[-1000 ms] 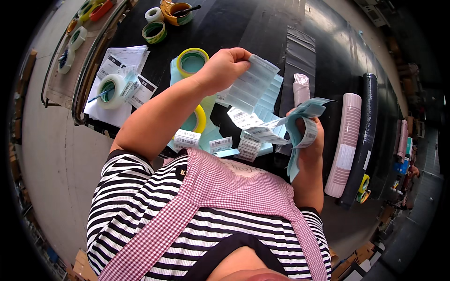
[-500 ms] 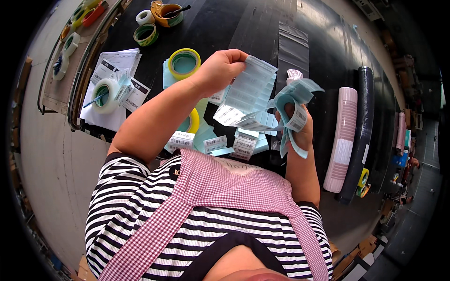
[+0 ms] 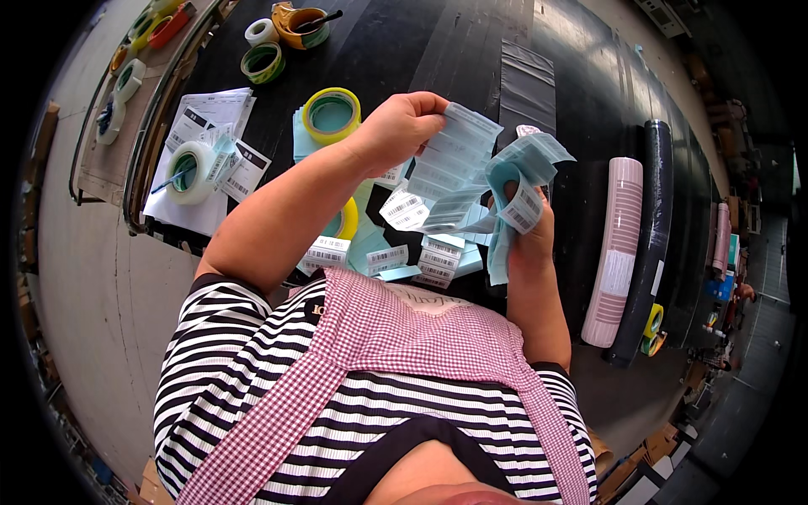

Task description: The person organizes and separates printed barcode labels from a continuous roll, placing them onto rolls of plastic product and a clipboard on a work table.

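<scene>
My left hand point(image 3: 406, 124) pinches the upper corner of a pale blue sheet of barcode labels point(image 3: 454, 156), held up above the table. My right hand point(image 3: 535, 231) is closed round a looped strip of barcode labels point(image 3: 520, 198), whose pale blue backing curls over the fingers and hangs below. The sheet and the strip meet between my hands; whether they are one piece I cannot tell. Under them lie more folded label strips point(image 3: 439, 259) and a few loose ones point(image 3: 387, 259). A yellow-rimmed tape roll point(image 3: 331, 115) rests just beyond my left forearm, on blue label backing.
At the left, a clear tape roll point(image 3: 190, 172) sits on printed papers point(image 3: 181, 210). More tape rolls point(image 3: 263, 61) stand at the far left, beside a brown tape dispenser point(image 3: 300, 25). To the right lie a pink roll point(image 3: 613, 252) and a black film roll point(image 3: 644, 244).
My right hand has moved slightly left, bringing the looped strip closer to my left hand. The sheet in my left hand has shifted a little right.
</scene>
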Available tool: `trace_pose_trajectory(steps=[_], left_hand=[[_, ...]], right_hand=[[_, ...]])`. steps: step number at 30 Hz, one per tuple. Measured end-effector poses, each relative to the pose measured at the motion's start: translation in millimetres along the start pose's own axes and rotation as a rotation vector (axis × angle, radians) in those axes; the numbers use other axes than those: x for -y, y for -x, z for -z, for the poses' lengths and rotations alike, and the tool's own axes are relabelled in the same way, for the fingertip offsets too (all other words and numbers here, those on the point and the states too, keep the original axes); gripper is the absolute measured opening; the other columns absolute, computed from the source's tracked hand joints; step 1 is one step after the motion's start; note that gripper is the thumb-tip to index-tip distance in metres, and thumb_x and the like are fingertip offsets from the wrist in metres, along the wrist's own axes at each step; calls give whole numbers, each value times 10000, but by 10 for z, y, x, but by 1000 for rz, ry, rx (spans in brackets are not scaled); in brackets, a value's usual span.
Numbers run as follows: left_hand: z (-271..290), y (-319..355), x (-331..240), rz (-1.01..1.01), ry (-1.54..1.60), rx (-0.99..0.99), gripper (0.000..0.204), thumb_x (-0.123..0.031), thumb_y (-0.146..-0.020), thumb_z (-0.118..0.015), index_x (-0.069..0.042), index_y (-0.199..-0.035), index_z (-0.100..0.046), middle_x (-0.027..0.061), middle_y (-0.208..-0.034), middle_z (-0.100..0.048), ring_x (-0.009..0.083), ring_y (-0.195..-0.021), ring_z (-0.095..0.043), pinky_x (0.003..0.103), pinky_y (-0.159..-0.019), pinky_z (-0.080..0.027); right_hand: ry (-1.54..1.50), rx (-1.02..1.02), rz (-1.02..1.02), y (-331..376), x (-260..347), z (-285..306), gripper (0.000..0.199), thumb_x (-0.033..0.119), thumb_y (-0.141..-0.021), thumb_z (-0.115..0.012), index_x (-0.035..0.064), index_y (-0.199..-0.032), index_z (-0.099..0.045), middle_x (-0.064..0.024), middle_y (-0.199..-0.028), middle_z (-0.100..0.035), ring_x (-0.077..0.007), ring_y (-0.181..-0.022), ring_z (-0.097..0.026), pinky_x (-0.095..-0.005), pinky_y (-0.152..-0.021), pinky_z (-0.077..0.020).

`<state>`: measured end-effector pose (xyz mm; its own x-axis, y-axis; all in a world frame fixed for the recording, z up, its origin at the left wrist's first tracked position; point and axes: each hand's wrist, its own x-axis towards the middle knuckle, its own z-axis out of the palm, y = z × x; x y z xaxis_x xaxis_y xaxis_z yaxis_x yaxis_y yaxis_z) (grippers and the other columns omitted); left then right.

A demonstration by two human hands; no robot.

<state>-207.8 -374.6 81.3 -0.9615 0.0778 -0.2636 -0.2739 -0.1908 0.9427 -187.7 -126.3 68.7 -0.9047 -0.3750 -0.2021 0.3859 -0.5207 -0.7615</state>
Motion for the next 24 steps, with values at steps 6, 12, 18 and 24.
trace_pose_trajectory(steps=[6,12,18,24], left_hand=[[-22,19,-29,21,1,-6,242,-71,-958,-550,8,-1163,-651,29,-900,-642,102,-714,-532,264,-647,-455],[-68,62,-63,62,44,28,253,-88,-964,-553,-5,-1188,-636,35,-934,-647,111,-762,-578,278,-717,-496],[-124,86,71,52,131,178,363,-166,-961,-649,-14,-1282,-575,68,-1057,-669,137,-927,-631,304,-834,-517],[-181,189,120,-59,87,334,503,19,-861,-684,1,-1341,-534,145,-1284,-621,214,-1172,-611,374,-1040,-483]], right_hand=[[-26,37,-3,-13,-26,25,258,116,-914,-661,14,-1145,-613,-99,-991,-693,-162,-808,-692,-288,-718,-581],[-53,24,30,-35,-106,-35,229,99,-916,-636,12,-1127,-618,-111,-1006,-696,-172,-832,-707,-301,-734,-602],[64,-115,101,-120,-222,-150,274,161,-951,-578,21,-1184,-609,-90,-1024,-690,-180,-887,-690,-309,-782,-573],[33,-117,119,-119,-276,-122,312,213,-975,-565,34,-1229,-582,-92,-1088,-667,-185,-925,-684,-312,-789,-575]])
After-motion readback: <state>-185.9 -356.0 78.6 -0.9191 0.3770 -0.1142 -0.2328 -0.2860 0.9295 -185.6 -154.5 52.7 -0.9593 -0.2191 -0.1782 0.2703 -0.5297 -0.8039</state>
